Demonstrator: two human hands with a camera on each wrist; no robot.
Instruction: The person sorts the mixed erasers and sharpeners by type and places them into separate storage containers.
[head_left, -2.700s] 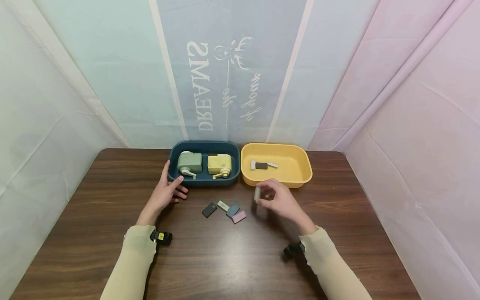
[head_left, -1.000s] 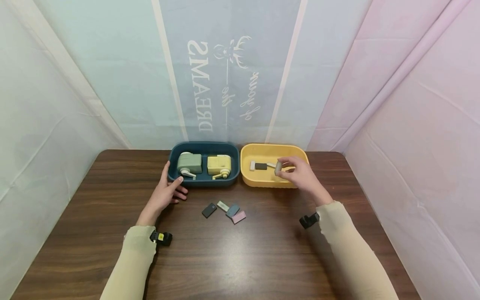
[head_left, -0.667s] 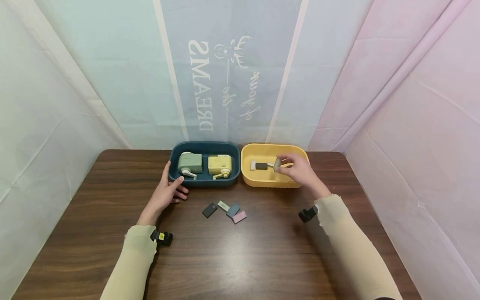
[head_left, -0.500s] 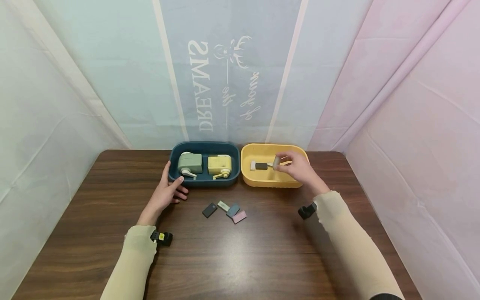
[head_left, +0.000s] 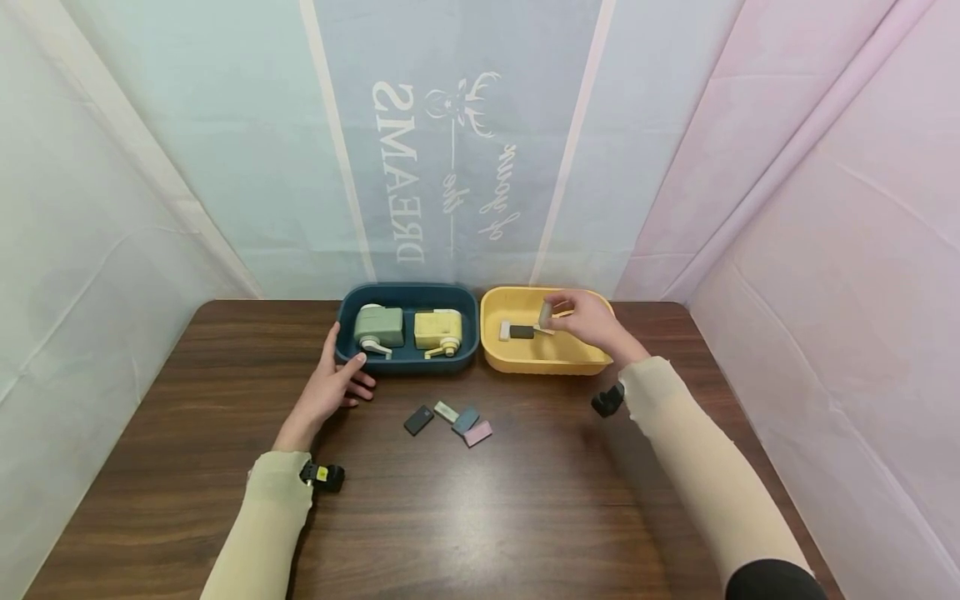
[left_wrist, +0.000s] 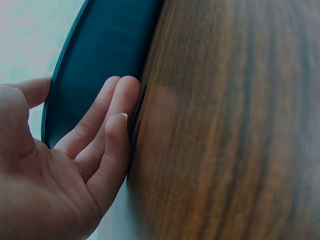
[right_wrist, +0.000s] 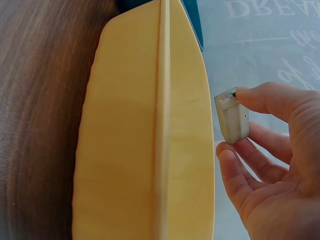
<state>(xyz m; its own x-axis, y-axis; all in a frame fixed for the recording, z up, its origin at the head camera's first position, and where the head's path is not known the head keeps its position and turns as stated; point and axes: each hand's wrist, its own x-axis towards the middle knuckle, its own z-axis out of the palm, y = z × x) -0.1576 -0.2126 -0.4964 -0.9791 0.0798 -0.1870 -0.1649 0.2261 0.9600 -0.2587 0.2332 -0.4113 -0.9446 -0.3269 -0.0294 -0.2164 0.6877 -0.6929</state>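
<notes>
My right hand [head_left: 588,319] pinches a small whitish eraser [right_wrist: 233,120] between thumb and fingers. It holds the eraser upright over the yellow bin [head_left: 536,366]. Below it in that bin lie a white eraser [head_left: 505,332], a black eraser [head_left: 522,332] and a light one, partly hidden, in a row. At the left front corner of the dark blue bin [head_left: 408,367], my left hand [head_left: 327,387] rests with its thumb at the rim. In the left wrist view its other fingers [left_wrist: 107,150] lie loosely along the outer wall.
Two crank pencil sharpeners, a green one [head_left: 380,326] and a yellow one [head_left: 438,330], stand in the blue bin. On the wooden table [head_left: 465,517] in front lie several erasers: black [head_left: 418,420], pale green [head_left: 446,412], blue-grey [head_left: 466,422] and pink [head_left: 477,434].
My right hand has carried the eraser from in front of the yellow bin to over it, then shifted slightly left and toward the back. The left hand has stayed in place.
</notes>
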